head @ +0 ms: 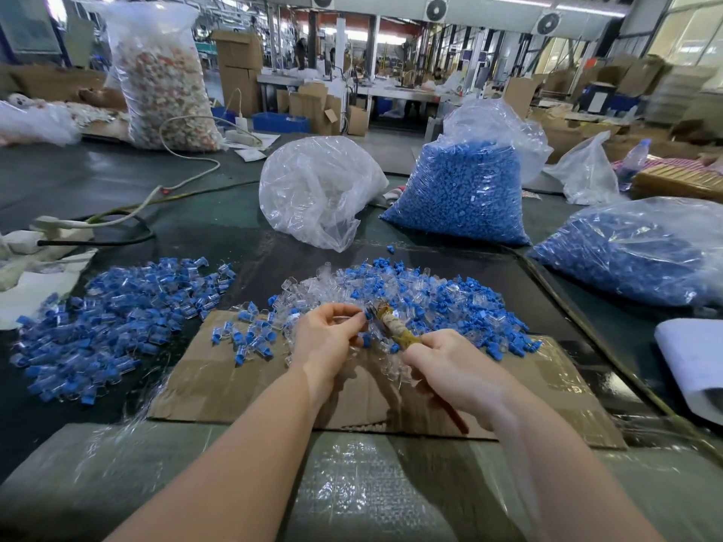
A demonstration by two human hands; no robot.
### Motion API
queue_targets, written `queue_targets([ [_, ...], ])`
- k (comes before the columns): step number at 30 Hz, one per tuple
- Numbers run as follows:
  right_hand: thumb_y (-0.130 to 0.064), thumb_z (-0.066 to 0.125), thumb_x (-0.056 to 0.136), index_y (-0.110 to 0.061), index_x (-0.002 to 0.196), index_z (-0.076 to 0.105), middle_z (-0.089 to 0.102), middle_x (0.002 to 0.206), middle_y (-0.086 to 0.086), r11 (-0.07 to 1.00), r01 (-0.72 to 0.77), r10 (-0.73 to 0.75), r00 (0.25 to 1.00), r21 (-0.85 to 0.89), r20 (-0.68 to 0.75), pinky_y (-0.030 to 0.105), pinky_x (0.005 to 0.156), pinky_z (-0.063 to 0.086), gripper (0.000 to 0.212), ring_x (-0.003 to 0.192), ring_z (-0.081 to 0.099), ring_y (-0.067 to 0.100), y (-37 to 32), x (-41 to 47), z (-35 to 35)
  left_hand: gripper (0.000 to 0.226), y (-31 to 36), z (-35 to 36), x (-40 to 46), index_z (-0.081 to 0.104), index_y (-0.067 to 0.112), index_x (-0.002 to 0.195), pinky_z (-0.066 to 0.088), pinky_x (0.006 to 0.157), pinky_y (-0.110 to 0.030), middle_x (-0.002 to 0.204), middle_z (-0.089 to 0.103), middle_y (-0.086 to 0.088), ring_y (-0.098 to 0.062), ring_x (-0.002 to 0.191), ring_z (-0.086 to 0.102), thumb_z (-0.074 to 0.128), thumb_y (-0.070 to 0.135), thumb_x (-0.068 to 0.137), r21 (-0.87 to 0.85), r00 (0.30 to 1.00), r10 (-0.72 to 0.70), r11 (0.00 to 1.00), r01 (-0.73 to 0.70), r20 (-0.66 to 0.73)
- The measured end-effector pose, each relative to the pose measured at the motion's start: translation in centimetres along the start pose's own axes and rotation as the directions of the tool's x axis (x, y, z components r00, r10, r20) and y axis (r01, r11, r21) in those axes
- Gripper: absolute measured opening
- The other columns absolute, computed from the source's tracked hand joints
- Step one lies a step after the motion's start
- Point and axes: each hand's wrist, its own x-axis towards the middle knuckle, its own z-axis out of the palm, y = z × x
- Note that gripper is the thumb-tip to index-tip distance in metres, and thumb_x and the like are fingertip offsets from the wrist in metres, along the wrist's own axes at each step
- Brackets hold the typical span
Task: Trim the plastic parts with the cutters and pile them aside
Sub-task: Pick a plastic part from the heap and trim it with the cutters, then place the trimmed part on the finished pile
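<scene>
left hand (328,334) pinches a small blue part (367,315) at the cutters (395,328), which the right hand (450,369) grips, near the loose heap (422,299); the finished pile (113,318) lies far left

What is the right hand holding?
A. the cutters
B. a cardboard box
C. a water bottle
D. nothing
A: the right hand is closed around the wrapped handles of the cutters, whose tip meets a small plastic part pinched in the left hand.
</scene>
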Motion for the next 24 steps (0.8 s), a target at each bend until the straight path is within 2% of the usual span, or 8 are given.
queue_targets([
  [4,-0.008,0.046,0.084,-0.011,0.082,0.044,0.042,0.082,0.012,0.988,-0.058,0.042,0.992,0.141,0.117,0.037,0.068,0.034,0.005,0.075,0.042,0.024,-0.1,-0.3,-0.4,0.006,0.2,-0.1,0.4,0.065,0.012,0.083,0.039,0.039,-0.016,0.076,0.065,-0.006,-0.007,0.052,0.056,0.064,0.007,0.085,0.018,0.999,0.002,1.000,-0.001,-0.042],
  [8,0.000,0.042,0.082,-0.013,0.078,0.043,0.043,0.084,0.012,0.988,-0.068,0.044,0.984,0.139,0.172,0.037,0.070,0.036,0.013,0.077,0.044,0.024,-0.1,-0.4,-0.6,0.007,0.2,0.0,0.7,0.064,0.008,0.083,0.038,0.039,-0.014,0.069,0.063,-0.005,-0.005,0.050,0.055,0.064,0.002,0.084,0.009,0.998,-0.020,1.000,0.020,-0.059],
  [18,-0.005,0.045,0.079,-0.016,0.081,0.044,0.044,0.086,0.010,0.992,-0.043,0.017,0.979,0.122,0.205,0.039,0.071,0.036,0.011,0.079,0.044,0.024,0.0,0.1,-0.6,0.005,0.6,-0.2,0.9,0.063,0.004,0.081,0.044,0.039,-0.017,0.058,0.061,-0.006,-0.008,0.041,0.054,0.062,0.001,0.086,0.001,0.996,-0.062,0.998,0.062,-0.061],
  [24,-0.005,0.045,0.077,-0.014,0.084,0.044,0.045,0.088,0.011,0.992,-0.033,0.007,0.979,0.123,0.205,0.040,0.072,0.037,0.012,0.081,0.046,0.025,-0.1,0.1,-0.8,0.007,0.4,-0.1,1.2,0.064,0.005,0.079,0.049,0.047,-0.020,0.053,0.063,-0.002,-0.007,0.044,0.057,0.064,0.000,0.084,0.000,0.994,-0.056,0.998,0.056,-0.091],
])
